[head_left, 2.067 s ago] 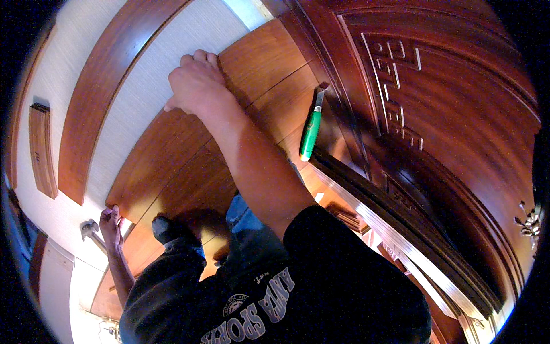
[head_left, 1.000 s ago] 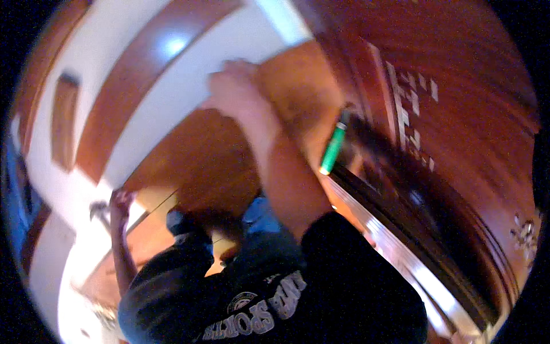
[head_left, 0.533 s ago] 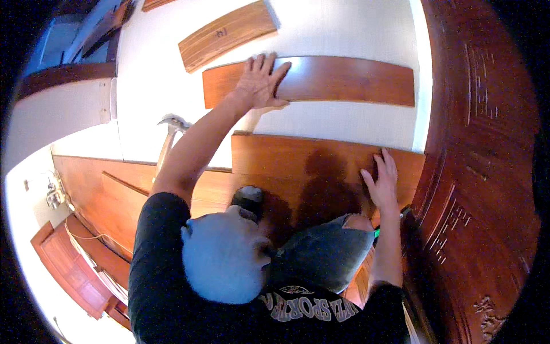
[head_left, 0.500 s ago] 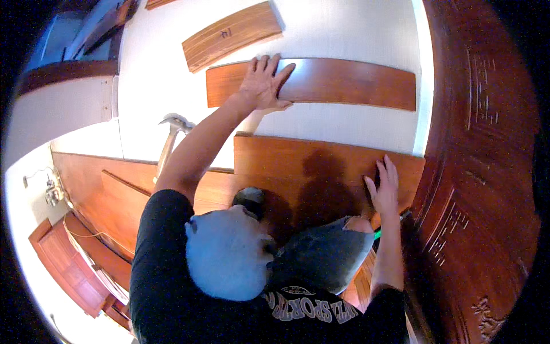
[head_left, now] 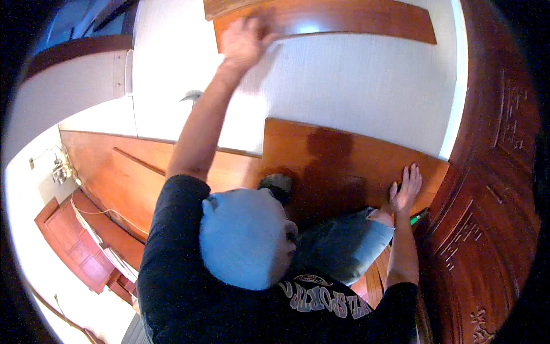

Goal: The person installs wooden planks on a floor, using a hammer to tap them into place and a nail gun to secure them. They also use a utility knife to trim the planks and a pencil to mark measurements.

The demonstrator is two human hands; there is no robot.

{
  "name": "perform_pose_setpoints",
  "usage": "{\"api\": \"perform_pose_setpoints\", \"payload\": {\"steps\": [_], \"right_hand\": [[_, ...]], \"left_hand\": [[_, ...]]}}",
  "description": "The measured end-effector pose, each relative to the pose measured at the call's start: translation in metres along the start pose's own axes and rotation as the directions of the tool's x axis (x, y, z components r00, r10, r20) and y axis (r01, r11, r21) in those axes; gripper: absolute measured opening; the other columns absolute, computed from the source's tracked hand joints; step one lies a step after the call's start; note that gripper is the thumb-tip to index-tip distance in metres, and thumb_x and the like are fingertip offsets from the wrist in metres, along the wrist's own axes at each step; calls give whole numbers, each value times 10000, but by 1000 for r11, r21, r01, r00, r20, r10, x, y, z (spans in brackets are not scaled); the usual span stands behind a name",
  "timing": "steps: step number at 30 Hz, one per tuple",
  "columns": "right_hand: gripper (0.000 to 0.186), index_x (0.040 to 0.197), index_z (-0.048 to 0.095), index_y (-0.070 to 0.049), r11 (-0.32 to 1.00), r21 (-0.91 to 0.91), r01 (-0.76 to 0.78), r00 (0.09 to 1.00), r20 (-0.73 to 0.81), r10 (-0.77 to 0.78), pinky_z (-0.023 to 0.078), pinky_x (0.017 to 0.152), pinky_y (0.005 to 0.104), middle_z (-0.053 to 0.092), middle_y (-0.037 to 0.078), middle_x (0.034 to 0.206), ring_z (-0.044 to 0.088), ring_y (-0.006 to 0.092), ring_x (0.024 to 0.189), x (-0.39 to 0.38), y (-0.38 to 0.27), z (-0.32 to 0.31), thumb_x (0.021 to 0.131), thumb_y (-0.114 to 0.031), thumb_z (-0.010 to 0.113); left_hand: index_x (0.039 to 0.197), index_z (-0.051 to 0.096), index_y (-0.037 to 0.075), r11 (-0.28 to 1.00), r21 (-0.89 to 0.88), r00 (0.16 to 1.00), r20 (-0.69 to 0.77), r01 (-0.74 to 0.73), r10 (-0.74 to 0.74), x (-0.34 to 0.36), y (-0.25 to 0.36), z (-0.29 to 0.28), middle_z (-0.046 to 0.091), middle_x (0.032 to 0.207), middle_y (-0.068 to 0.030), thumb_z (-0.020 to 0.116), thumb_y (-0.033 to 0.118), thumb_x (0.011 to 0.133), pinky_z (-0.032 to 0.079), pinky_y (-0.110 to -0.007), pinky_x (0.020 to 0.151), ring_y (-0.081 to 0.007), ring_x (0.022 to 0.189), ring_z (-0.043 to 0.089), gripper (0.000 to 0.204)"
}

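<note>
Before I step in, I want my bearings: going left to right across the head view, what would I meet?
Wall fixture, hammer head, left hand, right hand, dark carved wood panel.

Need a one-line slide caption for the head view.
Left hand at a wooden plank on pale underlay, right hand resting flat on joined wooden boards.

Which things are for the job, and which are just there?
For the job, it seems:
loose reddish-brown plank, at the left hand
wooden floorboard, under the right hand
hammer, unheld
green-handled knife, unheld

Just there:
carved dark-wood panel
probably a wall lamp
</note>
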State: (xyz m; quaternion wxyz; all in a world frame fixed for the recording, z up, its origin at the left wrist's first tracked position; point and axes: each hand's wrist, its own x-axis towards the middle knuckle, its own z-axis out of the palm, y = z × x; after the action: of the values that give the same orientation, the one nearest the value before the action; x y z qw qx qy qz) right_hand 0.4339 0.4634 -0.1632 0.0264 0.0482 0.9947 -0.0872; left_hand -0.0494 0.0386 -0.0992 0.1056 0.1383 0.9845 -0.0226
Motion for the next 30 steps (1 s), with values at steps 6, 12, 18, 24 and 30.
{"api": "perform_pose_setpoints", "payload": {"steps": [6,12,18,24,30], "right_hand": [[619,1542,437,-59,1000,27,-7,1000,-26,8,225,1248,585,348,197,1654,311,416,1527,2,0,-5,958,-199,587],[621,1538,458,-75,999,45,-24,999,-36,26,231,1259,553,356,157,1661,318,385,1531,9,-2,-9,946,-199,600],[628,1517,496,-101,996,48,-80,997,-15,81,239,1263,529,383,127,1651,331,344,1533,6,-7,-5,911,-182,639],[629,1508,510,-110,994,65,-88,996,-25,90,247,1264,522,398,122,1641,347,335,1527,3,1,-7,897,-173,645],[669,1556,460,-165,992,92,-82,996,-12,83,242,1260,556,350,101,1676,319,343,1543,2,3,-3,914,-217,639]], "left_hand": [[1513,440,20,918,-46,910,166,393,-381,-151,-183,35,464,1483,-278,804,581,850,427,-517,1159,-389,1401,469,942],[1550,165,-31,783,-479,917,170,397,-360,-217,-233,100,635,988,-171,814,276,911,565,-421,778,-270,870,672,961],[1479,395,-12,890,-279,909,317,360,-269,-220,-259,115,697,1129,-232,676,313,950,533,-484,876,-339,1000,680,681],[1332,511,16,886,-464,993,112,12,45,-158,-91,37,722,979,-235,625,232,1029,580,-434,749,-335,828,731,389],[1281,506,50,813,-254,794,200,-524,574,-41,95,25,705,1112,-240,608,333,1024,548,-527,847,-445,1022,676,395]]}}
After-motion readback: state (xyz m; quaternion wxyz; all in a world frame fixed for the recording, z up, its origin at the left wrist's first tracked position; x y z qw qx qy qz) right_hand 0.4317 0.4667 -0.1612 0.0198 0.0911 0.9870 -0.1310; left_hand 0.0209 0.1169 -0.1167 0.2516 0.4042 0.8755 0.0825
